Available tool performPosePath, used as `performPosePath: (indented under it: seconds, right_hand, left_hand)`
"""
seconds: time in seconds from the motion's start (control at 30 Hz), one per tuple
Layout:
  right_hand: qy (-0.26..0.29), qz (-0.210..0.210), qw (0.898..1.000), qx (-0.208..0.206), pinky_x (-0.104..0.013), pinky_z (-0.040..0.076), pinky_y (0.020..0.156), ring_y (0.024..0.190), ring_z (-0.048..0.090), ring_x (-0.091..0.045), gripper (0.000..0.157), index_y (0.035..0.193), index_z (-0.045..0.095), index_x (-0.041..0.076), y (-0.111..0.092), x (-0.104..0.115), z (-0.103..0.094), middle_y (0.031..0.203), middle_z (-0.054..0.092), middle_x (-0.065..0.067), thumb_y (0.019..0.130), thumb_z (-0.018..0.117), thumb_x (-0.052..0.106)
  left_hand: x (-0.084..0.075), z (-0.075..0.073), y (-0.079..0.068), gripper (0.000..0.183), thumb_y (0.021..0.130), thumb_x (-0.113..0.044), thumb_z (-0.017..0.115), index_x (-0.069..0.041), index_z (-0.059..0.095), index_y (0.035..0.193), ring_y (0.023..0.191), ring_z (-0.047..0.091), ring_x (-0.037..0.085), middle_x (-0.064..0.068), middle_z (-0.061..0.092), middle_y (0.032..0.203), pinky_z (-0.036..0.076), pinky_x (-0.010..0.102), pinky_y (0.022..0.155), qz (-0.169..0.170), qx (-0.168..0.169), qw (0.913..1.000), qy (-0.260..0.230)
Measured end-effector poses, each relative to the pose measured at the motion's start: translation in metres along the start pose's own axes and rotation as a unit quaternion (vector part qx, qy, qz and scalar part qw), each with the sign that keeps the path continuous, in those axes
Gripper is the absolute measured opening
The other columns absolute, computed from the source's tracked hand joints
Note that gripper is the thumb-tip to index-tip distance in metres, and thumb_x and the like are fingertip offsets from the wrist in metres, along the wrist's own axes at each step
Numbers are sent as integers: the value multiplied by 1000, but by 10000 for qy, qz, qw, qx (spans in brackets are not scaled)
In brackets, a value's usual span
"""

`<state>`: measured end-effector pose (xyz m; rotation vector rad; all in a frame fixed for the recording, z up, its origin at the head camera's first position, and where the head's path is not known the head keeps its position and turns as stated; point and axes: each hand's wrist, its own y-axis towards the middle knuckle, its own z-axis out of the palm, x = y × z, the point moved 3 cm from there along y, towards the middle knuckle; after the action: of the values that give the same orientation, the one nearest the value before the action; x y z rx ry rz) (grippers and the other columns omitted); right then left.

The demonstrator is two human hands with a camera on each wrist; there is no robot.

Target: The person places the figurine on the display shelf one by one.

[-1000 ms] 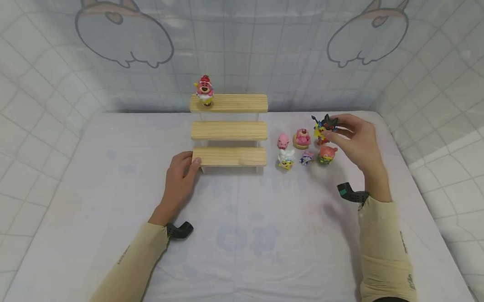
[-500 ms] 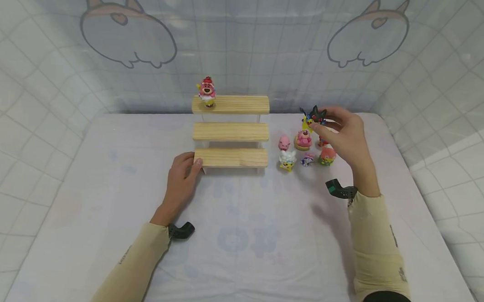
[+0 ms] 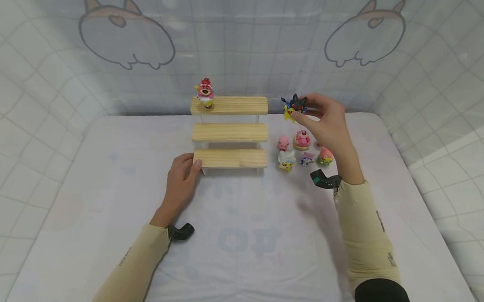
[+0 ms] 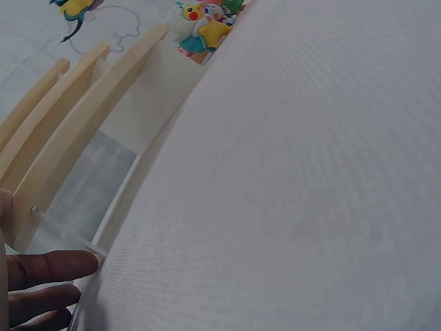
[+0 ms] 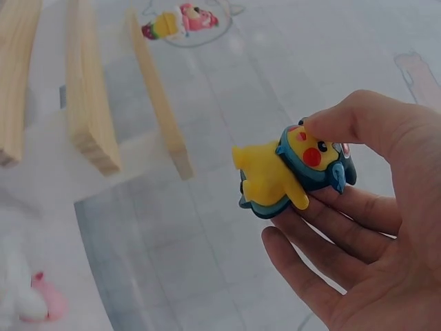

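Note:
My right hand [image 3: 326, 123] pinches a Pikachu figurine [image 3: 290, 111] between thumb and fingers, above the table's back edge and right of the stand. Up close in the right wrist view, the figurine [image 5: 269, 172] has a yellow body, red cheeks and a dark blue hood. A three-tier wooden display stand [image 3: 232, 133] with clear supports stands at the centre back. My left hand [image 3: 180, 179] holds its lowest step at the left end, thumb on the wood; the fingers [image 4: 52, 269] lie beside the clear support. A pink bear figurine [image 3: 206, 92] stands on the top step's left end.
Right of the stand several small figurines sit together: a pink pig [image 3: 283, 143], a pink bear on a round base [image 3: 302, 139], a white-hooded yellow one [image 3: 286, 160], a small purple one [image 3: 307, 159] and a coral-hooded one [image 3: 325, 156]. A patterned cloth wall [image 3: 247, 42] rises behind.
My right hand has lifted the Pikachu figurine from the figurine group and carried it left and up toward the stand. My left hand has stayed on the lowest step.

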<state>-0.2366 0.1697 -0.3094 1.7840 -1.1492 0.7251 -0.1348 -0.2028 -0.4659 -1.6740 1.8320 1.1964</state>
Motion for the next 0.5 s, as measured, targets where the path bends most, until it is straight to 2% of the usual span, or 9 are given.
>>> performPosePath:
  seconds: [0.27,0.5]
  right_hand:
    - [18,-289,9991,307,-29,59,97,105,73,-19,28,119,74,4,18,14,26,110,75,-10,94,79,14]
    - [581,-238,9962,604,-30,60,95,103,73,-21,26,118,74,4,32,28,52,113,76,-11,94,79,13]
  left_hand:
    - [-1,-2,-2,47,112,-35,53,6,74,121,139,50,34,18,63,138,36,54,118,-53,84,9999,14]
    - [-2,-3,-1,45,112,-33,53,5,74,120,138,51,35,19,64,137,37,54,117,12,89,9999,59]
